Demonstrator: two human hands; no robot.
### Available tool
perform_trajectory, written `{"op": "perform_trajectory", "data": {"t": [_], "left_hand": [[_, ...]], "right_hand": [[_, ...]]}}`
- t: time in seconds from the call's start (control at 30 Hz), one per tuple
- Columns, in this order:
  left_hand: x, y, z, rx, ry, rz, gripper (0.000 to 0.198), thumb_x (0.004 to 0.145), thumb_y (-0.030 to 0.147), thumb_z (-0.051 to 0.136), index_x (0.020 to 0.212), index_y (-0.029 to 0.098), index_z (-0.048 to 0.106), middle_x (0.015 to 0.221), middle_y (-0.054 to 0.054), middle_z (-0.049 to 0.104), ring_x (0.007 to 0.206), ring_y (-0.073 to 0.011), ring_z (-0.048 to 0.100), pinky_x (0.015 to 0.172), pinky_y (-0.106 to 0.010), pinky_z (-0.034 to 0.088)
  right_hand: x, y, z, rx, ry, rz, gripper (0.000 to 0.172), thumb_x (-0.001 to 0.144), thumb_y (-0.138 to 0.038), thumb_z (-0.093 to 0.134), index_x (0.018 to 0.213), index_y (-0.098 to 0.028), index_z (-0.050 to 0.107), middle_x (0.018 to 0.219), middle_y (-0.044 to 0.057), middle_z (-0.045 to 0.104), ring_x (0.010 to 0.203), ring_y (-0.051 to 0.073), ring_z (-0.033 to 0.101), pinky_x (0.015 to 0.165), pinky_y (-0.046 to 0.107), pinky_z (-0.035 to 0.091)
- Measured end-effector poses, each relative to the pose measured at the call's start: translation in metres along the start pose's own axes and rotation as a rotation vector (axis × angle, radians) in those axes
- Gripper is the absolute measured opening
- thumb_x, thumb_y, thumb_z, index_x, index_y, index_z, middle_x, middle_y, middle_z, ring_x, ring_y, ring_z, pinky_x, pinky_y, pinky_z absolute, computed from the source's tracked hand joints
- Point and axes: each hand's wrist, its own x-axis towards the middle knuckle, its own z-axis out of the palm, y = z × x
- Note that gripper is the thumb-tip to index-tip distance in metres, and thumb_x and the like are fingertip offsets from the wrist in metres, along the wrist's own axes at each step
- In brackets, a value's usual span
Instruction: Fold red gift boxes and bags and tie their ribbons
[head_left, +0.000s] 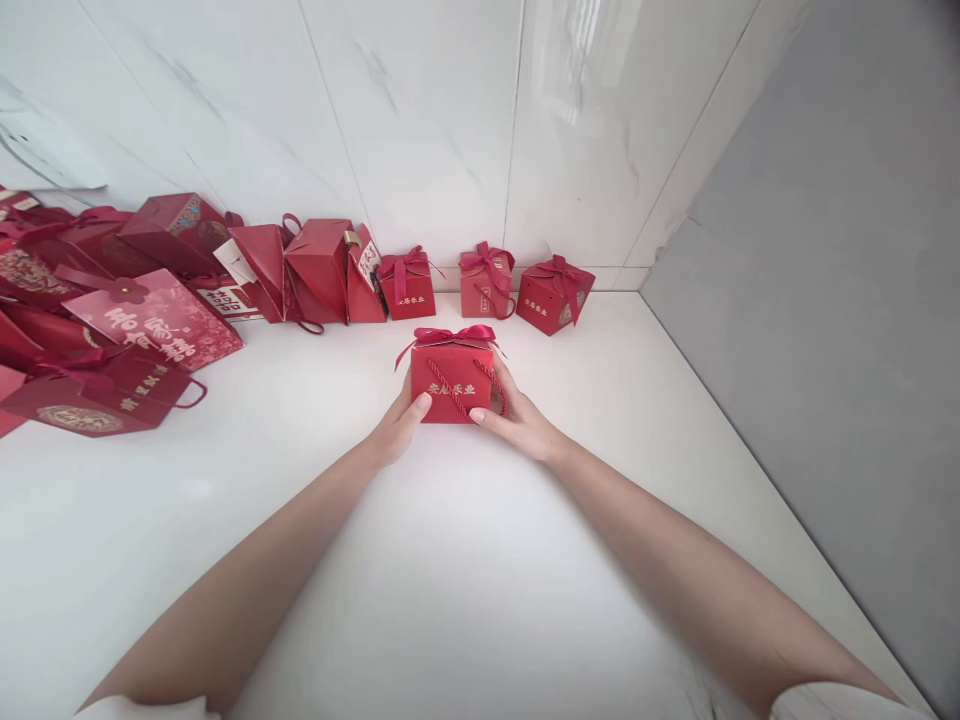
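A small red gift box [452, 385] with gold characters, a red ribbon bow and a rope handle stands upright on the white counter [465, 560]. My left hand [397, 425] grips its left side, thumb on the front face. My right hand [514, 415] clasps its right side, thumb against the lower front edge. Both hands are closed round the box.
Three similar red bowed boxes [407, 283] [487, 281] [553, 294] line the back wall. A heap of larger red gift bags and folded cartons [150, 320] fills the left side. A marble wall stands behind and a grey wall [840, 300] borders the counter's right edge.
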Motion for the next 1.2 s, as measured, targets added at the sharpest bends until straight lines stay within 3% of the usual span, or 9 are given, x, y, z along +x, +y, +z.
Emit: {"op": "perform_trajectory", "data": {"t": [0.1, 0.23, 0.43, 0.5, 0.6, 0.7, 0.87, 1.07, 1.2], "left_hand": [[-0.001, 0.002, 0.002, 0.099, -0.025, 0.027, 0.076, 0.091, 0.060, 0.059, 0.155, 0.025, 0.037, 0.157, -0.009, 0.042, 0.153, -0.0315, 0.025, 0.127, -0.044, 0.022], [0.000, 0.003, 0.007, 0.047, 0.092, -0.029, 0.071, 0.093, 0.061, 0.055, 0.152, 0.024, 0.042, 0.152, -0.010, 0.049, 0.149, -0.0316, 0.034, 0.124, -0.046, 0.030], [0.013, 0.007, -0.002, -0.290, 0.274, -0.212, 0.069, 0.094, 0.068, 0.043, 0.146, 0.023, 0.049, 0.144, -0.011, 0.058, 0.134, -0.0318, 0.055, 0.112, -0.051, 0.046], [0.016, 0.009, -0.008, -0.344, 0.254, -0.300, 0.073, 0.093, 0.071, 0.040, 0.144, 0.020, 0.050, 0.140, -0.014, 0.061, 0.128, -0.0344, 0.059, 0.107, -0.054, 0.050], [0.017, 0.011, -0.014, -0.350, 0.193, -0.387, 0.077, 0.092, 0.074, 0.036, 0.142, 0.018, 0.053, 0.133, -0.017, 0.066, 0.122, -0.0372, 0.062, 0.099, -0.056, 0.054], [0.016, 0.010, -0.015, -0.350, 0.132, -0.373, 0.079, 0.091, 0.076, 0.034, 0.141, 0.018, 0.055, 0.133, -0.017, 0.065, 0.122, -0.0374, 0.062, 0.096, -0.054, 0.055], [0.015, 0.009, -0.015, -0.387, 0.115, -0.306, 0.084, 0.089, 0.080, 0.031, 0.139, 0.016, 0.055, 0.135, -0.018, 0.063, 0.122, -0.0361, 0.061, 0.099, -0.052, 0.053], [0.015, 0.004, -0.020, -0.355, 0.115, -0.257, 0.066, 0.086, 0.073, 0.053, 0.127, 0.022, 0.061, 0.123, -0.011, 0.069, 0.098, -0.0258, 0.069, 0.089, -0.042, 0.058], [0.014, 0.000, -0.019, -0.270, 0.106, -0.239, 0.057, 0.083, 0.065, 0.066, 0.114, 0.018, 0.066, 0.108, -0.011, 0.072, 0.086, -0.0219, 0.069, 0.079, -0.036, 0.059]], "right_hand": [[0.001, 0.002, 0.001, 0.002, 0.009, -0.010, 0.097, 0.086, -0.058, 0.068, 0.161, -0.032, 0.011, 0.157, 0.009, 0.039, 0.143, 0.025, 0.043, 0.118, 0.048, 0.041], [0.000, 0.008, -0.002, -0.031, 0.040, 0.016, 0.109, 0.083, -0.057, 0.073, 0.161, -0.034, 0.001, 0.160, 0.011, 0.035, 0.140, 0.028, 0.046, 0.117, 0.050, 0.040], [-0.002, 0.012, -0.005, -0.119, -0.027, -0.014, 0.085, 0.093, -0.056, 0.060, 0.161, -0.039, 0.011, 0.166, 0.005, 0.025, 0.129, 0.026, 0.055, 0.115, 0.050, 0.042], [-0.002, 0.012, -0.003, -0.131, -0.051, -0.028, 0.088, 0.092, -0.054, 0.062, 0.160, -0.040, 0.009, 0.165, 0.005, 0.027, 0.121, 0.024, 0.061, 0.113, 0.049, 0.044], [-0.002, 0.012, -0.002, -0.096, -0.064, -0.033, 0.092, 0.092, -0.052, 0.062, 0.161, -0.038, 0.003, 0.153, 0.008, 0.046, 0.114, 0.023, 0.066, 0.110, 0.048, 0.047], [-0.001, 0.013, -0.002, -0.045, -0.054, -0.025, 0.094, 0.093, -0.052, 0.061, 0.161, -0.035, -0.002, 0.141, 0.009, 0.058, 0.110, 0.023, 0.067, 0.108, 0.048, 0.048], [0.000, 0.017, -0.003, -0.019, 0.000, 0.040, 0.098, 0.092, -0.048, 0.065, 0.161, -0.033, -0.003, 0.130, 0.009, 0.063, 0.100, 0.021, 0.068, 0.104, 0.047, 0.048], [0.001, 0.024, -0.003, -0.036, 0.057, 0.156, 0.096, 0.089, -0.048, 0.067, 0.161, -0.027, 0.008, 0.115, 0.009, 0.067, 0.104, 0.024, 0.067, 0.103, 0.048, 0.047], [0.002, 0.023, -0.003, 0.009, 0.055, 0.176, 0.099, 0.089, -0.048, 0.068, 0.162, -0.025, 0.004, 0.124, 0.012, 0.067, 0.108, 0.025, 0.067, 0.106, 0.048, 0.045]]}}
